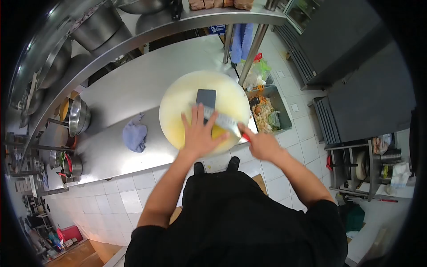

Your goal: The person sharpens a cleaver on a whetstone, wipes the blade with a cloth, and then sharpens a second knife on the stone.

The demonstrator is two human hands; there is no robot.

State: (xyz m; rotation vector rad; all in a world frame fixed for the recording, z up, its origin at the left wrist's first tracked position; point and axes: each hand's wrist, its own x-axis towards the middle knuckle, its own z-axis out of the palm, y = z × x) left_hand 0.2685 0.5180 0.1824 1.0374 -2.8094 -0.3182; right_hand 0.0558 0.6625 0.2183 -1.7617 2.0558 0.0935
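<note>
My right hand (pixel 263 145) is closed around the red handle of a kitchen knife (pixel 226 122). The broad metal blade lies slantwise across a dark grey rectangular whetstone (pixel 206 98). On the blade rest the fingertips of my left hand (pixel 199 135), its fingers spread and stretched out. Beneath the stone is a round, pale yellow chopping board (pixel 175 95) at the edge of the steel counter. Part of the stone is hidden by the blade and my left fingers.
A crumpled blue cloth (pixel 134 134) lies left of the board on the steel counter (pixel 104 100). Metal bowls (pixel 79 116) stand farther left. Right of the board, a grey bin (pixel 281 111) holds food scraps. A steel shelf (pixel 213 19) crosses above the counter's back.
</note>
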